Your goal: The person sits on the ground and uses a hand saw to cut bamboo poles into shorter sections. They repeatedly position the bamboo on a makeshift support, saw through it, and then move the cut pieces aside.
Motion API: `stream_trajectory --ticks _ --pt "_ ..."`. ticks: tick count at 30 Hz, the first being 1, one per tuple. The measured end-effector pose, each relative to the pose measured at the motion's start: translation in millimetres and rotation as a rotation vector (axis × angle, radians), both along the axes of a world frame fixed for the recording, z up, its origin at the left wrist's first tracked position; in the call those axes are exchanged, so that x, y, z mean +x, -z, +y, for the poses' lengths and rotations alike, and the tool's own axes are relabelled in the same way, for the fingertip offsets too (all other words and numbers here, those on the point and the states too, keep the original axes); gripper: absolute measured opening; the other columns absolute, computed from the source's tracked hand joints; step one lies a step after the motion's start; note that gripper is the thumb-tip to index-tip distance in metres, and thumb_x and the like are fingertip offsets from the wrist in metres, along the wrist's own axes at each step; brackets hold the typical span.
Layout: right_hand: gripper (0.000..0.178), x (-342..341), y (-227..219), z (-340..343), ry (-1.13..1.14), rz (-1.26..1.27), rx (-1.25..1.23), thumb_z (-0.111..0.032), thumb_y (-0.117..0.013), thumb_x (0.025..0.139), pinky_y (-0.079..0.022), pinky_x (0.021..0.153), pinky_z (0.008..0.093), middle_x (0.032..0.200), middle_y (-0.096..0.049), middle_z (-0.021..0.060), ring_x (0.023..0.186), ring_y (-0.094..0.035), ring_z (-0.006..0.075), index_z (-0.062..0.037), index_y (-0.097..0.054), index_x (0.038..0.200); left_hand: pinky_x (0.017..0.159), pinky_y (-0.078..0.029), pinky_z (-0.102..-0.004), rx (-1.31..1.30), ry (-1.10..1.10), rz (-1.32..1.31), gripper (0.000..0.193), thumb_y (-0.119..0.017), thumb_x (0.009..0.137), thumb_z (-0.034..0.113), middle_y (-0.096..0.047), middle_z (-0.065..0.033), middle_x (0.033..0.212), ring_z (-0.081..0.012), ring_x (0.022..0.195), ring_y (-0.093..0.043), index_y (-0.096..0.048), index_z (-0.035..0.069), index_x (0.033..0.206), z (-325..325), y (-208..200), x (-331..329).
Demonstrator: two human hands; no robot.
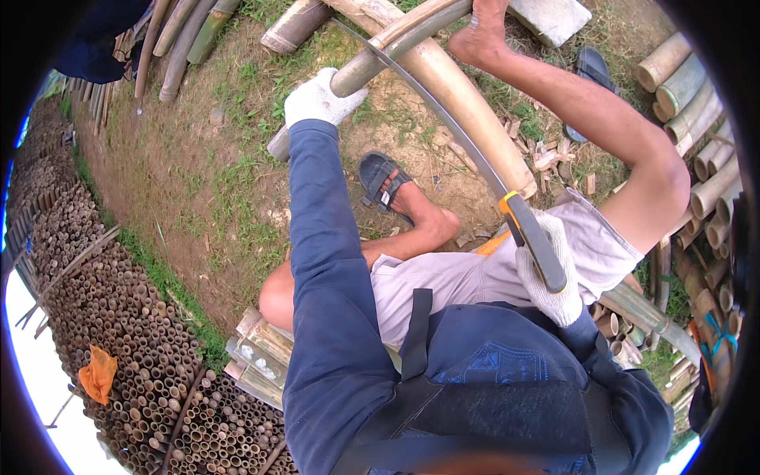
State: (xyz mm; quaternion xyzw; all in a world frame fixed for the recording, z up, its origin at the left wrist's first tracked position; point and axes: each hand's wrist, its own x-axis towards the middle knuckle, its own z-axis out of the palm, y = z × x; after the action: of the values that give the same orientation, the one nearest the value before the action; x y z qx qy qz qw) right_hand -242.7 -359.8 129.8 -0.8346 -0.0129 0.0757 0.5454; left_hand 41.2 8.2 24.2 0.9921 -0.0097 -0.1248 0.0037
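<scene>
My left hand (323,100), in a white knit glove, is closed on a bamboo pole (412,33) near its end. A short bamboo length (279,144) sticks out on the glove's other side; whether it is the same piece I cannot tell. In my right hand (549,277), also gloved, is the dark and orange handle of a hand saw (467,146). The long blade reaches up and left and lies across the pole, just beyond my left hand. Under the pole runs a thicker pale bamboo pole (467,111) on the ground. My bare foot (477,39) is by the held pole.
My other foot wears a dark sandal (382,180); a loose sandal (590,71) lies near a pale block (552,17). Bamboo poles are piled at right (681,87) and far left (194,32). A large stack of bamboo ends (134,348) fills the lower left. Wood chips (550,157) litter the ground.
</scene>
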Motion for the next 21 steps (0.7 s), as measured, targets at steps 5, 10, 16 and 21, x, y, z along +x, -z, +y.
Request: stream_trajectory --ticks 5,10,16,21 --pt "0.041 200.8 84.6 113.1 -0.008 -0.108 0.141 -0.01 -0.075 0.096 -0.056 0.093 0.0361 0.118 -0.066 0.0117 0.104 -0.068 0.0251 -0.0061 -0.06 0.133 0.096 -0.059 -0.0448 -0.028 -0.013 -0.035 0.074 -0.078 0.079 0.077 -0.081 -0.0108 0.116 -0.0326 0.109 -0.078 -0.073 0.022 0.128 -8.1 -10.7 -7.9" --pt "0.043 168.7 99.4 90.1 -0.055 -0.205 0.116 -0.014 -0.076 0.095 -0.058 0.089 0.0401 0.11 -0.072 0.014 0.098 -0.072 0.03 -0.0077 -0.061 0.134 0.099 -0.059 -0.0462 -0.04 -0.017 0.017 0.077 -0.08 0.078 0.076 -0.081 -0.0116 0.119 -0.0339 0.111 -0.077 -0.072 0.023 0.133 -9.1 -19.0 -10.8" --pt "0.054 -30.6 11.1 -18.4 -0.046 -0.02 -0.02 0.009 -0.068 0.092 -0.054 0.104 0.0374 0.13 -0.065 0.0187 0.125 -0.069 0.0309 -0.0013 -0.056 0.143 0.098 -0.059 -0.0458 -0.048 0.015 -0.002 0.075 -0.076 0.08 0.078 -0.08 -0.0115 0.118 -0.0344 0.111 -0.077 -0.071 0.023 0.131 -3.8 -6.5 -2.8" --pt "0.048 110.3 51.1 61.8 0.044 -0.019 0.094 -0.001 -0.073 0.092 -0.056 0.098 0.0357 0.123 -0.068 0.0133 0.113 -0.072 0.0284 -0.0066 -0.059 0.137 0.098 -0.059 -0.0476 -0.048 -0.018 -0.03 0.076 -0.078 0.079 0.078 -0.081 -0.0129 0.117 -0.0354 0.11 -0.077 -0.073 0.024 0.132 -7.7 -6.2 -5.3"
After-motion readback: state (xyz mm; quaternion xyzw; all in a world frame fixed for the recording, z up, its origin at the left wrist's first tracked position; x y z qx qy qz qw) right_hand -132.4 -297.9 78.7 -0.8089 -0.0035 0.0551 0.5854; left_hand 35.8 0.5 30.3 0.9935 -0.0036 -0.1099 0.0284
